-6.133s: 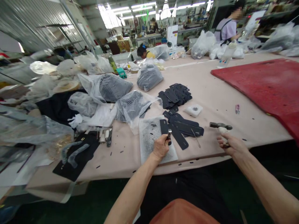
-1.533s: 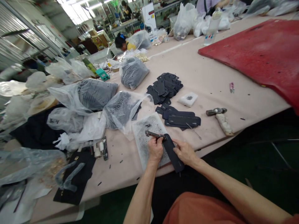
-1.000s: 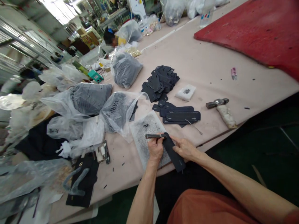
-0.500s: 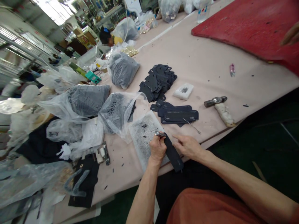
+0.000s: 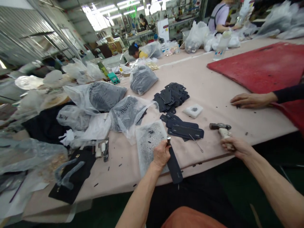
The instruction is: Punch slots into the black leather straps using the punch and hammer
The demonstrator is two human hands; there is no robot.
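Head view: the left hand pinches a shiny metal punch-like tool at a flat black strip extending bodyward; the right hand wraps round a steel-headed, white-handled hammer, probably head-heavy, best held low. The strip looks light, bendable.

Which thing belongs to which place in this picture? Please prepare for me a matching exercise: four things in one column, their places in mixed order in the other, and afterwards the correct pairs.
Things:
1. ball-peen hammer
2. metal hand tool
3. thin needle-like tool
4. teal box

Places:
A. lying partly across the pile of black strips
B. beyond the clear bag of dark pieces
C. held upright in the person's left hand
D. gripped by its pale handle in the person's right hand

Right pairs: 1-D, 2-C, 3-A, 4-B
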